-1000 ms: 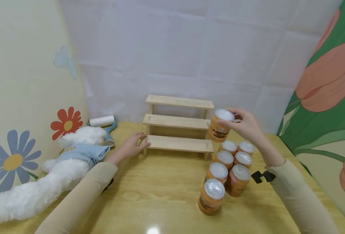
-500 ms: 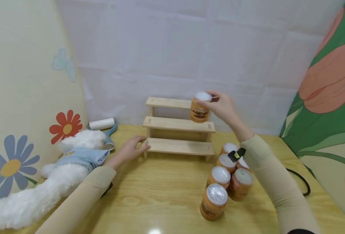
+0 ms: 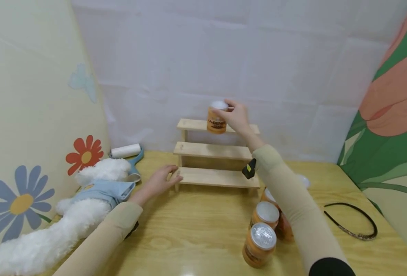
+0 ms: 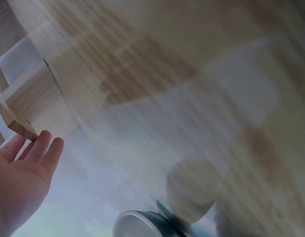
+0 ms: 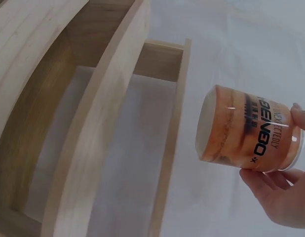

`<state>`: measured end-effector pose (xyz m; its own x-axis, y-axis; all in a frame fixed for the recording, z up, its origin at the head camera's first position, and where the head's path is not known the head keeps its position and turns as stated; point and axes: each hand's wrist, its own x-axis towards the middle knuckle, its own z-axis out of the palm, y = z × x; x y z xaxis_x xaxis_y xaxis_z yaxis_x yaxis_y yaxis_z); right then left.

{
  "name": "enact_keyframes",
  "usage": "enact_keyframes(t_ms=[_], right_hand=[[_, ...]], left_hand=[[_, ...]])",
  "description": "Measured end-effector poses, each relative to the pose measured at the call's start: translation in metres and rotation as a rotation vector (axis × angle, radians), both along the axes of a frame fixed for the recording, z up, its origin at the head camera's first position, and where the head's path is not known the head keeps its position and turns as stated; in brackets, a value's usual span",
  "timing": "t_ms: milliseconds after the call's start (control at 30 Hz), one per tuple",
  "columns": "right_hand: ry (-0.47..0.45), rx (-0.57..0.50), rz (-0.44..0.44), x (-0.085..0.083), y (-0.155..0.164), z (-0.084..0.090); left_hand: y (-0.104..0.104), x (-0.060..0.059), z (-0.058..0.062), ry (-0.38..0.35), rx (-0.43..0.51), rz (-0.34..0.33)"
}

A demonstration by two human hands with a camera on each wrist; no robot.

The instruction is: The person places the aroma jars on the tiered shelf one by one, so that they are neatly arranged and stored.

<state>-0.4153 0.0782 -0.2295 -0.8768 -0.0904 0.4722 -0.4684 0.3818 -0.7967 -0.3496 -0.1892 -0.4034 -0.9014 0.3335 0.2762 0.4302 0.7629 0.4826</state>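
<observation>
My right hand [image 3: 238, 118] grips an orange can [image 3: 217, 122] with a pale top, thumb on one side and fingers on the other. In the head view the can overlaps the top board of a three-step wooden shelf [image 3: 213, 149]. Seen from the right wrist, the can [image 5: 256, 131] is apart from the boards and its dark lettering faces the camera. My left hand [image 3: 156, 184] holds the left end of the lowest board, thumb in front. The left wrist view shows its fingertips [image 4: 42, 139] against that board end [image 4: 24, 126].
Several more orange cans [image 3: 258, 245] stand at the right, partly hidden by my right sleeve. A black headband [image 3: 363, 237] lies farther right. At the left are a white plush toy [image 3: 89, 209] in blue clothes and a lint roller [image 3: 125, 151]. A white cloth [image 3: 169, 57] hangs behind.
My right hand has carried the can left and up, from above the other cans to the shelf's top board. The left hand stays at the shelf. The headband has come into sight.
</observation>
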Motion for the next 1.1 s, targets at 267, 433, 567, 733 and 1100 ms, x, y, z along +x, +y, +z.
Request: enact_keyframes(t_ms=[267,433,567,733,1100], right_hand=[[-0.068,-0.030,-0.015,-0.022,-0.017,-0.017],[-0.088,-0.081,0.002,-0.027,-0.026,-0.016],[-0.072,-0.088,-0.023,-0.030,-0.030,-0.014],[-0.041,-0.039,-0.084,-0.031,-0.034,-0.013],[0.015,0.036,-0.107,-0.032,-0.040,-0.014]], left_hand=[[0.005,0.007,0.000,-0.018,0.000,-0.002],[0.005,0.009,0.004,-0.057,0.008,0.009],[0.006,0.007,0.006,-0.063,0.011,0.007],[0.009,0.009,0.007,-0.065,0.004,-0.003],[0.010,0.012,0.008,-0.061,0.008,-0.008]])
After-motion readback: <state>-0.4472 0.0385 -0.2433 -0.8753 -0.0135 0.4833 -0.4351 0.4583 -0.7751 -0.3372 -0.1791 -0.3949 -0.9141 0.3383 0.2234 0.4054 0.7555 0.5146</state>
